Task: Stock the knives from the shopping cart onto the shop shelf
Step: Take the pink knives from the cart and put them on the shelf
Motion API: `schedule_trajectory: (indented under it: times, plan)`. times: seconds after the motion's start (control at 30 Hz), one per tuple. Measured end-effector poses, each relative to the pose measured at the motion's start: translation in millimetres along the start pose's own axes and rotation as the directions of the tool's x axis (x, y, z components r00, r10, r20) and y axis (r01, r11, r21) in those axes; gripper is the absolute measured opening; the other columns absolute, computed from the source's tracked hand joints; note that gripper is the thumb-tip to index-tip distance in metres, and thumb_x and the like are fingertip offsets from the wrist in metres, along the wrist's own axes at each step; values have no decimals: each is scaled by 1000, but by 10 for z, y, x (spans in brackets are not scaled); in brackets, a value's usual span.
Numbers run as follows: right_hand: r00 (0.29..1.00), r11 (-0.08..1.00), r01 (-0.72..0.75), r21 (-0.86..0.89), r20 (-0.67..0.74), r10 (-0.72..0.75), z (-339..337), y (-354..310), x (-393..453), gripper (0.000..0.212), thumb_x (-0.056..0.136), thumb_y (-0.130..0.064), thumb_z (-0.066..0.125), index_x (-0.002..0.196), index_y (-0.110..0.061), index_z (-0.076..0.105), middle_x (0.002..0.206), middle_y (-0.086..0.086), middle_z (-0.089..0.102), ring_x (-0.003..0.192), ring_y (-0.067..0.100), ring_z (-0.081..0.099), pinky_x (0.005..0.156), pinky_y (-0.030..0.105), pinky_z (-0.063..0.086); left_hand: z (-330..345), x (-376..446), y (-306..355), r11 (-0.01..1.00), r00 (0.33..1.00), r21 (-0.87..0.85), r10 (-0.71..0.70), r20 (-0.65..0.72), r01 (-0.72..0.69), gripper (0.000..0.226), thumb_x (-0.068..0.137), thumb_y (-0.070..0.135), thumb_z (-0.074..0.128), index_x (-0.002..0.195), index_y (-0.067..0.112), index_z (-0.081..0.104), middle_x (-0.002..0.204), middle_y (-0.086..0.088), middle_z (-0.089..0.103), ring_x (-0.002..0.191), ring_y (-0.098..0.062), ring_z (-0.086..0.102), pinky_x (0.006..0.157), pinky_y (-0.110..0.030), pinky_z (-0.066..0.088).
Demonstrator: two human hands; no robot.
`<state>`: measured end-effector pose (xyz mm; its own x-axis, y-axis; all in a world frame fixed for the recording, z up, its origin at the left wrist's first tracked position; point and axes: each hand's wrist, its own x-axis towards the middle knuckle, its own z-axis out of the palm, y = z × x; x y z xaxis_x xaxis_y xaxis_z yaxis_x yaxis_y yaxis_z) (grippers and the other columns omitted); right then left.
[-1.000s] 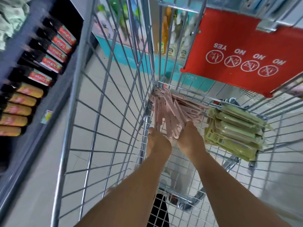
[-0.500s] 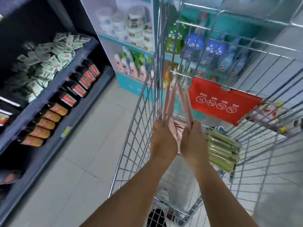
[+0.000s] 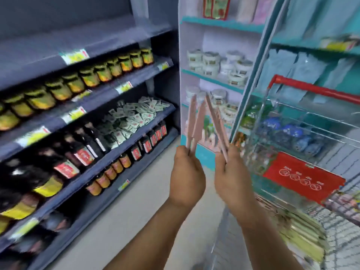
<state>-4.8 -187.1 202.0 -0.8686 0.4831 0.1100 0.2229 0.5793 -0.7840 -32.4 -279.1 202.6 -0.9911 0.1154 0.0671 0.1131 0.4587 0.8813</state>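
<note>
- We hold pink knives (image 3: 196,123) in both hands, raised upright between the cart (image 3: 303,137) and the dark shelves (image 3: 124,121).
- Our left hand (image 3: 187,172) is clenched around two knives by their lower ends; our right hand (image 3: 232,172) grasps a fanned bundle (image 3: 216,121) the same way.
- We judge this the carry step: knives out of the cart, none shelved yet.
- Next we need to find the right shelf space and turn toward it; no knife section shows here.
- Motion blur smears everything. We cannot count the right bundle, and our fingertips are hidden behind our hands. More pink and green packs (image 3: 303,236) in the cart are barely legible.
</note>
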Motion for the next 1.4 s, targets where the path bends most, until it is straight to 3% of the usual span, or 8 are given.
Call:
schedule_trajectory:
  times: [0.4, 0.53, 0.67, 0.83, 1.0, 1.17, 1.3, 1.4]
  plan:
    - [940, 970, 214, 112, 248, -236, 1446, -2293, -828, 19, 100, -24, 35, 116, -15, 41, 99, 12, 56, 89, 33, 54, 64, 29, 29, -2864, -86, -667, 993, 930, 111, 12, -369, 31, 15, 97, 11, 38, 83, 15, 35, 81, -10, 47, 64, -22, 41, 48, -26, 24]
    - [882, 940, 330, 89, 327, -341, 1782, -2856, -928, 37, 101, -27, 32, 137, -20, 35, 121, 7, 55, 93, 25, 50, 69, 28, 29, -3519, -61, -816, 993, 879, 72, -51, -475, 97, 19, 99, 14, 35, 80, 18, 34, 79, -7, 47, 59, -19, 39, 47, -29, 24]
    - [811, 894, 426, 139, 379, -445, 2152, -3333, -936, 46, 102, -28, 33, 147, -21, 27, 138, 5, 46, 119, 25, 49, 85, 31, 38, -4075, 22, -919, 987, 816, 92, -53, -575, 129, 19, 100, 18, 35, 81, 19, 35, 81, -7, 51, 66, -25, 46, 49, -32, 27]
    - [743, 848, 496, 188, 413, -527, 2664, -3883, -777, 48, 102, -27, 32, 149, -22, 24, 140, 7, 40, 119, 26, 49, 91, 32, 40, -4725, 295, -1126, 966, 741, 154, -53, -670, 207, 20, 101, 24, 35, 81, 23, 37, 87, -6, 58, 77, -28, 52, 55, -34, 32]
    - [688, 815, 544, 199, 449, -570, 3256, -4497, -452, 48, 102, -24, 30, 149, -22, 23, 139, 8, 40, 119, 27, 49, 92, 34, 41, -5343, 829, -1291, 947, 713, 164, -87, -696, 275, 7, 99, 17, 34, 104, 19, 39, 89, -3, 57, 75, -27, 53, 57, -35, 36]
    - [640, 784, 607, 130, 504, -579, 3936, -5051, -58, 51, 102, -19, 29, 151, -20, 16, 136, 7, 37, 114, 26, 52, 87, 34, 43, -5893, 1484, -1521, 909, 676, 211, -98, -730, 360, 47, 89, 0, 33, 128, 26, 27, 106, -6, 55, 74, -29, 52, 56, -34, 35]
    - [608, 773, 632, 57, 582, -540, 4508, -5359, 198, 51, 99, -16, 35, 148, -21, 21, 130, 7, 37, 105, 28, 56, 86, 39, 48, -6181, 1866, -1668, 861, 615, 169, -193, -764, 480, 91, 85, -9, 34, 142, 54, 2, 91, 6, 33, 62, -23, 47, 48, -27, 36]
    - [581, 768, 640, 22, 640, -502, 4823, -5505, 285, 49, 97, -12, 38, 144, -20, 27, 127, 7, 37, 107, 28, 53, 85, 36, 45, -6314, 2040, -1820, 757, 593, 217, -265, -760, 616, 66, 84, -6, 40, 138, 30, 31, 105, -2, 30, 66, -26, 50, 61, -35, 46]
